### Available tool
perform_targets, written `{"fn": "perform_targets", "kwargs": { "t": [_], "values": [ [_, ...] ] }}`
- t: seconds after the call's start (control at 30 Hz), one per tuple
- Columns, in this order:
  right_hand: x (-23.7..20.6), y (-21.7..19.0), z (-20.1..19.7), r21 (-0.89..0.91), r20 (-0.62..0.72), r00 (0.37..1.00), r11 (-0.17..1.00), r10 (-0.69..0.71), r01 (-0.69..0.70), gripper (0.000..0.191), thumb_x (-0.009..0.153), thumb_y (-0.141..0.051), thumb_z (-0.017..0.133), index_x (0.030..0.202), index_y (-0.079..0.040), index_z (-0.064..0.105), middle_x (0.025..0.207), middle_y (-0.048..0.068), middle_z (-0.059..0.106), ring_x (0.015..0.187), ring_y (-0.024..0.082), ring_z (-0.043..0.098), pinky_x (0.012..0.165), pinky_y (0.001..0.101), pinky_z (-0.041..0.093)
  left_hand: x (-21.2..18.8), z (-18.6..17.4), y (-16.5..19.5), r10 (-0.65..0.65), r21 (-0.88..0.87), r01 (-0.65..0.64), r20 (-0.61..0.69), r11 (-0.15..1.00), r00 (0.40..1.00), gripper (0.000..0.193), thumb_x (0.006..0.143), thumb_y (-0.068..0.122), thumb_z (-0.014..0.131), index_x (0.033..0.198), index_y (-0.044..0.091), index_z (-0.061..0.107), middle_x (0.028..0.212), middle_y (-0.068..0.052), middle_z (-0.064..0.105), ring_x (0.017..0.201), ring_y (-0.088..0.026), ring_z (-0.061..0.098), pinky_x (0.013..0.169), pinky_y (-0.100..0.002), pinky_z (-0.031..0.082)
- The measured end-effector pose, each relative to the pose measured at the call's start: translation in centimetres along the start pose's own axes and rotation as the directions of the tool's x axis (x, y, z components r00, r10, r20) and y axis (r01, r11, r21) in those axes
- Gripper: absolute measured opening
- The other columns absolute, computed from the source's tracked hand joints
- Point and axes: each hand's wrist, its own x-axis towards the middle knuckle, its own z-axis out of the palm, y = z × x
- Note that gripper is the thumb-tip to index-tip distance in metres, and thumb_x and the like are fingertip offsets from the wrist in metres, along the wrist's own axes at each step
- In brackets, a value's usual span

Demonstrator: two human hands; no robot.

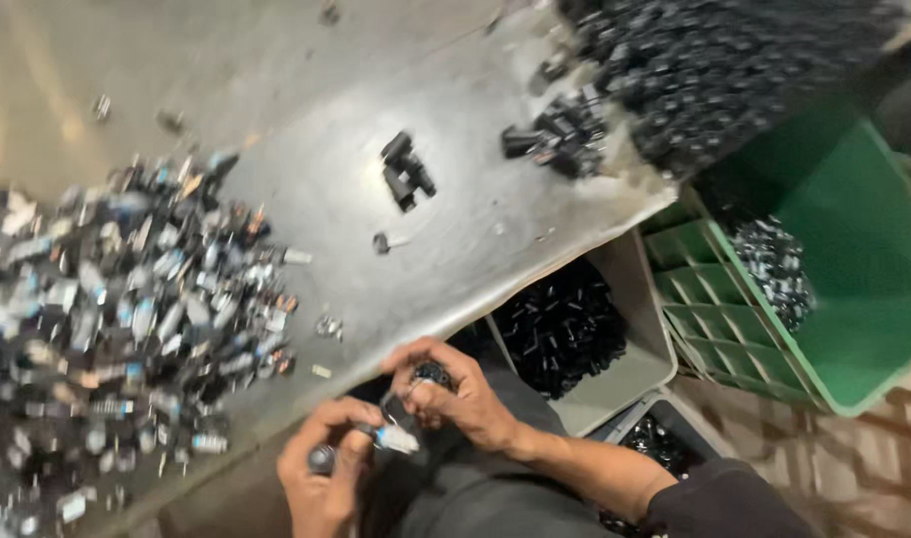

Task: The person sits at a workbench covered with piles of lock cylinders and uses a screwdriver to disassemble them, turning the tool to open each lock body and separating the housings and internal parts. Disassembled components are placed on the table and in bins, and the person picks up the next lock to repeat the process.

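A: 2 hands low at the table edge. Left hand closed around a small white-and-blue piece, just above the lap. Right hand?

B: Pinched shut on a dark round part, fingertips almost touching the piece in the left.

A: Step in hand?

B: Working 1 piece between both hands, by the look of it: separating or fitting, hard to tell through the blur.

A: Around them?

B: Heap of mixed small parts on the left of the table, black pile far right, grey bin and green crate below the edge.

A: Demands of any pull or twist here?

B: Probably a firm pinch on both ends, held close to the body.
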Motion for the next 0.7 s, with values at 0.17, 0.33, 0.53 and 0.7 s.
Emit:
{"fn": "perform_targets", "kwargs": {
  "t": [0.17,0.33,0.53,0.7],
  "values": [
    [-0.1,-1.1,-0.1,-0.071,-0.020,0.986,0.983,-0.168,0.166,0.020,0.097,-0.021,0.077,0.103,-0.002,0.072,0.086,-0.002,0.061,0.070,0.002,0.049,0.060,0.0195,0.037,0.2,0.1,-3.0,-0.047,-0.145,0.073,0.176,0.987,0.983,0.023,0.095,0.018,0.070,0.103,-0.003,0.066,0.092,-0.011,0.071,0.064,-0.007,0.053,0.055,-0.021,0.038],
    [-0.8,-2.1,-0.3,-0.344,0.039,0.947,0.886,-0.318,0.311,0.020,0.097,-0.020,0.077,0.099,-0.002,0.070,0.092,0.001,0.068,0.087,0.006,0.063,0.078,0.0226,0.052,-0.4,0.5,-4.6,-0.005,-0.179,0.021,0.087,0.984,0.996,0.024,0.097,0.019,0.067,0.109,-0.002,0.068,0.091,-0.010,0.069,0.075,-0.011,0.060,0.067,-0.023,0.046],
    [-1.2,-3.0,0.2,-0.370,0.074,0.949,0.875,-0.307,0.312,0.018,0.097,-0.019,0.076,0.098,-0.002,0.069,0.091,0.004,0.069,0.085,0.010,0.066,0.078,0.0247,0.054,-0.2,1.5,-4.2,0.055,0.101,-0.055,0.004,0.993,0.998,0.027,0.082,0.004,0.078,0.107,0.000,0.070,0.095,-0.006,0.072,0.080,-0.009,0.067,0.071,-0.023,0.053],
    [-1.0,-2.5,0.3,-0.415,0.127,0.932,0.836,-0.339,0.360,0.020,0.099,-0.021,0.076,0.102,-0.003,0.068,0.094,0.004,0.066,0.085,0.011,0.064,0.077,0.0255,0.053,0.1,2.4,-2.9,0.037,0.196,-0.022,-0.073,0.980,0.997,0.019,0.082,-0.001,0.074,0.100,0.000,0.072,0.091,-0.005,0.072,0.069,-0.006,0.060,0.062,-0.019,0.046]
  ]
}}
